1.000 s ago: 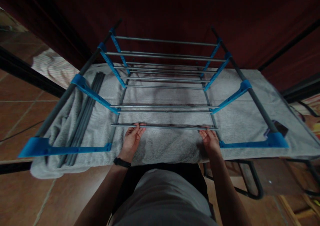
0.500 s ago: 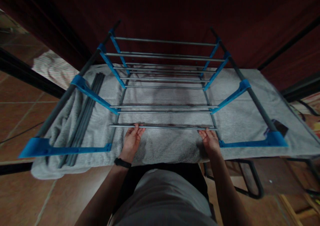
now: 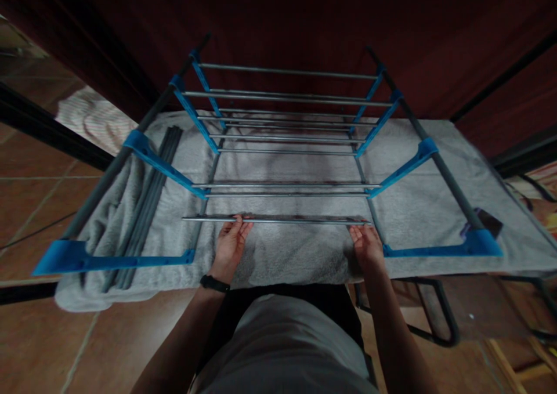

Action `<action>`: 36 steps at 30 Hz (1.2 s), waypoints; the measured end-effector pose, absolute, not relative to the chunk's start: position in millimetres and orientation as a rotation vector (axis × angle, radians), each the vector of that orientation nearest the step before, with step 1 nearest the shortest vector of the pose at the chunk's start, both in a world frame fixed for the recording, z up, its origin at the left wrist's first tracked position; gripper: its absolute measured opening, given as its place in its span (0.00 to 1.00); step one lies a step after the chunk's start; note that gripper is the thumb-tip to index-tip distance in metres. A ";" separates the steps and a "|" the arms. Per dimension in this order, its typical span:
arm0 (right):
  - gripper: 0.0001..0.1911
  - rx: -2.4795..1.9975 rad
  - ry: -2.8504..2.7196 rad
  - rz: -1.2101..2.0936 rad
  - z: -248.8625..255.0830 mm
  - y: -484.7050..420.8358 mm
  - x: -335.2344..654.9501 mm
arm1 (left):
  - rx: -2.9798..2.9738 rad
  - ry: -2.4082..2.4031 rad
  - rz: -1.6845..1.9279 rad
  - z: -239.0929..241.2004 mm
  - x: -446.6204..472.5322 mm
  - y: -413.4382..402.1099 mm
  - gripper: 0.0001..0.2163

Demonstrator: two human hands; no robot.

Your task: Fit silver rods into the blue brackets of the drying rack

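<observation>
A thin metal rod (image 3: 300, 221) lies crosswise in both hands. My left hand (image 3: 231, 244) is closed round it left of its middle, and a length of rod sticks out past the fingers. Near the other end, my right hand (image 3: 364, 242) pinches the rod close to its tip. Beyond the hands stands a rack of grey tubes with blue plastic brackets (image 3: 167, 170); several metal rods (image 3: 287, 195) span it. The front blue bracket on the left (image 3: 113, 263) and the one on the right (image 3: 444, 250) have no rod between them.
A grey blanket (image 3: 418, 202) covers the surface under the rack. Several loose grey tubes (image 3: 145, 214) lie on its left side. A dark flat object (image 3: 485, 224) rests behind the right front bracket. A chair frame (image 3: 444, 318) stands at the lower right.
The held rod has shifted to the left, so its right end now sits at my right hand's fingers. My hands have barely moved.
</observation>
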State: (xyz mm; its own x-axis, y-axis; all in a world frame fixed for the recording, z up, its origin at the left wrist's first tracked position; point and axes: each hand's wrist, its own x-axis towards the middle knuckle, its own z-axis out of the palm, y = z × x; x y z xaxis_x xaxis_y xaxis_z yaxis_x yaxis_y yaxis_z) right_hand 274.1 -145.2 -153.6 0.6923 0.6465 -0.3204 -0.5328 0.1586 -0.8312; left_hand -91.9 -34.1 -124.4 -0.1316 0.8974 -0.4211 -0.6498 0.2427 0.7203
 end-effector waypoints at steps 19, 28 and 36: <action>0.20 -1.317 -0.383 0.806 -151.2 -145.8 263.5 | 0.401 1.013 1.337 -123.9 -92.5 -35.4 0.10; 0.23 -1.372 -0.446 0.826 -153.7 -145.0 264.1 | 0.432 0.996 1.311 -124.1 -94.7 -35.3 0.12; 0.26 -1.546 -0.573 0.842 -145.3 -144.4 261.0 | 0.426 0.994 1.308 -125.5 -95.7 -34.8 0.11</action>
State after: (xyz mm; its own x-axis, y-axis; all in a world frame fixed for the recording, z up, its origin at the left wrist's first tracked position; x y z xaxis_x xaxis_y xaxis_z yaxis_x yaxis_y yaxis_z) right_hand 261.0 -144.4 -145.3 0.6134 0.7672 -0.1873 -0.1069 -0.1544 -0.9822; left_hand -95.7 -34.8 -125.5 -0.0547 0.9300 -0.3634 -0.5991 0.2606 0.7571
